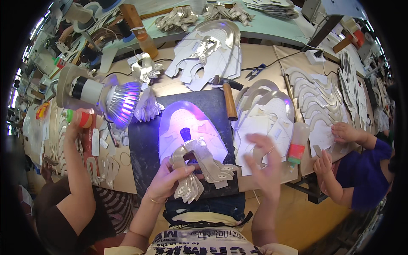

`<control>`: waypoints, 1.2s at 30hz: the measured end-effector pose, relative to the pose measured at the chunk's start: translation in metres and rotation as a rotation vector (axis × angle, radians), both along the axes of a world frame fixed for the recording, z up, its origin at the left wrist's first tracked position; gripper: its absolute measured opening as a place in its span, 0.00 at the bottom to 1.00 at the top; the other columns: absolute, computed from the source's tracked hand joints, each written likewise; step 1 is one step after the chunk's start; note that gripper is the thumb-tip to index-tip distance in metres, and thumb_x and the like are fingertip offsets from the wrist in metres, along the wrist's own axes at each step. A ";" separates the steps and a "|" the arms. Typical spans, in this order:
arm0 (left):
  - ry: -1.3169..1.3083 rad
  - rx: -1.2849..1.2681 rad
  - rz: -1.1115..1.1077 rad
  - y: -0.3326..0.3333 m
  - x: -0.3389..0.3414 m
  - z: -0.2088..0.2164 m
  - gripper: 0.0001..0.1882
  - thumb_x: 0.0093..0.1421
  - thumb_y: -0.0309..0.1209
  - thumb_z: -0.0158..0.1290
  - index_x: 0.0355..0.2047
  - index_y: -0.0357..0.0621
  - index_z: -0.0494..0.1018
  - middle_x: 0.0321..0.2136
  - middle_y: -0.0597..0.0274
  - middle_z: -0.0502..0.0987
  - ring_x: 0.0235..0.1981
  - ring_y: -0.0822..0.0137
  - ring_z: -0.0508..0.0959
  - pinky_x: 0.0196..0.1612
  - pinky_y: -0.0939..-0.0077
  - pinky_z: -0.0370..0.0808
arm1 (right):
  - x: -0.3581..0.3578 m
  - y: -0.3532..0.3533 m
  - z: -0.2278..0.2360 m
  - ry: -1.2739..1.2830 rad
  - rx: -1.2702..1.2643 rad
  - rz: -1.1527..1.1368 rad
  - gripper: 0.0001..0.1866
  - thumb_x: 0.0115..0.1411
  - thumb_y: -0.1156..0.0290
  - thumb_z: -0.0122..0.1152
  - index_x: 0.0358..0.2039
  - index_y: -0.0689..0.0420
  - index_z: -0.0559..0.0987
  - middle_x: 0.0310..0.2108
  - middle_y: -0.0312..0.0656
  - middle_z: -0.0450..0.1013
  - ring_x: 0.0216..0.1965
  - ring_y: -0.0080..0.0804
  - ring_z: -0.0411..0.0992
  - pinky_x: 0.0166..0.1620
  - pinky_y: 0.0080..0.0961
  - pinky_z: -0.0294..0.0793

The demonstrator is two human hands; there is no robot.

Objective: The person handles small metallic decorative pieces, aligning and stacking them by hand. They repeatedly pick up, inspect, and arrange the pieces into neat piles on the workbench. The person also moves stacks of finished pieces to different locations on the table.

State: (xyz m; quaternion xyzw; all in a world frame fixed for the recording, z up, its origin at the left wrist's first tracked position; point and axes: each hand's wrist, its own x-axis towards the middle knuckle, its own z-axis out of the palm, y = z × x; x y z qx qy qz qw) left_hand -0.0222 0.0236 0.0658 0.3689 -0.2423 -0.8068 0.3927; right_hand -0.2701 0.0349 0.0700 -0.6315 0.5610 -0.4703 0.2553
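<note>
My left hand (169, 178) is closed on a bunch of silvery, U-shaped shoe eyestay pieces (199, 159), held over the lower part of a white shoe upper (193, 134). That upper lies flat on a black mat (144, 142), lit violet by a lamp (121, 102), and the bunch hides its lower middle. My right hand (265, 161), blurred by motion, hovers at the near part of a pile of white uppers (272, 112) right of the mat. Its thumb and forefinger stand apart with nothing visible between them.
A hammer (230, 100) lies at the mat's far right corner, with blue snips (256, 71) beyond. More uppers (204, 46) lie behind the mat. A glue bottle (297, 146) is beside the right pile. Co-workers' hands are at left (74, 125) and right (344, 132).
</note>
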 end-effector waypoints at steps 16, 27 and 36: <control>0.075 0.009 0.240 0.006 0.062 -0.022 0.30 0.52 0.24 0.52 0.57 0.33 0.62 0.48 0.52 0.73 0.45 0.63 0.77 0.49 0.69 0.75 | 0.049 -0.043 -0.024 0.538 0.235 0.102 0.21 0.58 0.62 0.62 0.50 0.57 0.75 0.38 0.43 0.72 0.33 0.41 0.75 0.37 0.33 0.74; -0.067 -0.030 0.216 -0.007 0.064 -0.032 0.31 0.51 0.26 0.53 0.57 0.32 0.62 0.47 0.53 0.73 0.45 0.62 0.77 0.48 0.67 0.75 | -0.046 -0.077 -0.018 0.792 0.004 -0.135 0.26 0.51 0.74 0.63 0.53 0.57 0.72 0.42 0.49 0.70 0.47 0.49 0.69 0.53 0.39 0.66; -0.063 -0.070 0.262 -0.005 0.062 -0.032 0.34 0.50 0.27 0.53 0.58 0.32 0.61 0.49 0.50 0.72 0.47 0.59 0.76 0.51 0.65 0.74 | -0.110 -0.124 -0.041 0.758 0.005 -0.310 0.20 0.48 0.84 0.53 0.44 0.58 0.77 0.40 0.49 0.69 0.44 0.50 0.69 0.48 0.38 0.69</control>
